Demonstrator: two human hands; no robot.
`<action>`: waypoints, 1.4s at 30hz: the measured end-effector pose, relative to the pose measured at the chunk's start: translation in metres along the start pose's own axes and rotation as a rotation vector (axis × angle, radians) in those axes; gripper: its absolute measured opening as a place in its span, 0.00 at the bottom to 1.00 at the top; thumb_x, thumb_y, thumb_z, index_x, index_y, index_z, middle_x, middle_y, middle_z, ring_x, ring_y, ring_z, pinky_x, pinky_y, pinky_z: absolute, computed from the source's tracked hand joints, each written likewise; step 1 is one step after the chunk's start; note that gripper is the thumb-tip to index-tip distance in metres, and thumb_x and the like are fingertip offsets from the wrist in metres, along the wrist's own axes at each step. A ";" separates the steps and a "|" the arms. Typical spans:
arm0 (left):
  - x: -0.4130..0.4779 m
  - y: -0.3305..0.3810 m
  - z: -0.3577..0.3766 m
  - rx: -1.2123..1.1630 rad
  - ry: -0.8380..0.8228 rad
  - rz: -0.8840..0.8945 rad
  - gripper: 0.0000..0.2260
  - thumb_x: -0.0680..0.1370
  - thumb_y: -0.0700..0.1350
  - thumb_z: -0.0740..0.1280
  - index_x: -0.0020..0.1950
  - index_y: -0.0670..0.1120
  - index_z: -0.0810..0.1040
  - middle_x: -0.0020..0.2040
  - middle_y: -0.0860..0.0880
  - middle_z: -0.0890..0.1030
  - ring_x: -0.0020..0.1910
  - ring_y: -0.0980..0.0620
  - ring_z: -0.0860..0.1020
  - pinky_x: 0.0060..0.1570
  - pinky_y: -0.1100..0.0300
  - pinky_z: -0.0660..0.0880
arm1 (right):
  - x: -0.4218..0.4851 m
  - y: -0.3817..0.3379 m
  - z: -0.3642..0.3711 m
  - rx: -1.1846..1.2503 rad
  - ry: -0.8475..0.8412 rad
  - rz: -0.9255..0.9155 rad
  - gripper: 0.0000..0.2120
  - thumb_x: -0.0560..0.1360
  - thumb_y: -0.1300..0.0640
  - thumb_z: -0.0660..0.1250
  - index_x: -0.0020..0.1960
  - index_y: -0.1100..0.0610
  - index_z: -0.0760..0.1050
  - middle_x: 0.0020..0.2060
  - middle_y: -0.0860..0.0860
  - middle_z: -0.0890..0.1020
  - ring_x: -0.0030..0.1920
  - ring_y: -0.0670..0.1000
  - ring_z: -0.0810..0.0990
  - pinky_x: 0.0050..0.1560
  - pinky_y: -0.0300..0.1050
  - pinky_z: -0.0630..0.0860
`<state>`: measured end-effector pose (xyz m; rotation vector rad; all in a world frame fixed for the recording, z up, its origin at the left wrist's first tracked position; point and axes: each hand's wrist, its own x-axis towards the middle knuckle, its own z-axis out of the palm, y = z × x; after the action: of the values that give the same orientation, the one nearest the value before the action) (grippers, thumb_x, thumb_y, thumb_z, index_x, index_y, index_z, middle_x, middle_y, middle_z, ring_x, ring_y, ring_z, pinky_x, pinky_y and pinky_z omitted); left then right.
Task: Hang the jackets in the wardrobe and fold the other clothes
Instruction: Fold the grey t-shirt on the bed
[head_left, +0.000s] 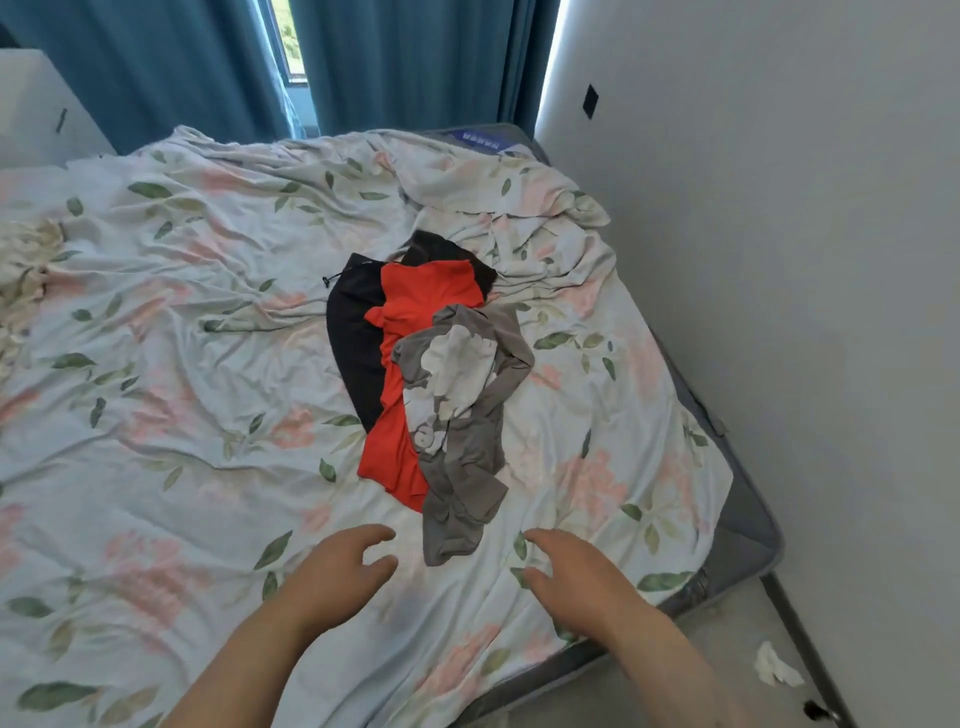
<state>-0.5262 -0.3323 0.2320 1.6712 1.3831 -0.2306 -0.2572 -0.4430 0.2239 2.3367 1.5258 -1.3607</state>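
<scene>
Both forearms extend over the bed (156, 467). Left hand (343, 569) and right hand (566, 577): fingers loosely curled, grasping nothing. Grey garment (467, 467) (overlapping red (410, 322) and black (353, 343) clothes) lies just beyond the fingertips.

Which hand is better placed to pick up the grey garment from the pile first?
Left, probably. Both hands are open, but the left hand has fingertips nearer the grey garment than the right hand.
</scene>
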 end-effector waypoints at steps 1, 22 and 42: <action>0.014 -0.001 0.017 -0.113 -0.013 -0.044 0.18 0.80 0.48 0.66 0.69 0.50 0.75 0.66 0.53 0.76 0.63 0.55 0.74 0.61 0.61 0.69 | 0.018 0.009 0.008 -0.025 -0.033 0.001 0.27 0.82 0.46 0.58 0.79 0.49 0.58 0.77 0.47 0.63 0.76 0.48 0.62 0.73 0.42 0.58; 0.220 -0.054 0.193 -0.622 0.095 -0.551 0.06 0.76 0.36 0.66 0.40 0.41 0.77 0.52 0.32 0.81 0.53 0.34 0.80 0.50 0.48 0.77 | 0.286 0.041 0.104 0.267 0.091 0.117 0.32 0.76 0.51 0.71 0.75 0.59 0.65 0.62 0.55 0.78 0.62 0.55 0.77 0.62 0.45 0.73; 0.056 -0.009 0.006 -1.384 0.502 -0.110 0.07 0.79 0.33 0.63 0.43 0.43 0.74 0.38 0.46 0.75 0.35 0.51 0.75 0.31 0.59 0.77 | 0.102 -0.038 -0.012 0.726 0.114 0.075 0.10 0.80 0.60 0.59 0.39 0.55 0.68 0.37 0.55 0.70 0.39 0.51 0.68 0.39 0.44 0.64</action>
<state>-0.5121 -0.2988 0.1879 0.4665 1.4044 0.9543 -0.2646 -0.3435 0.1774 2.8546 1.0493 -2.0542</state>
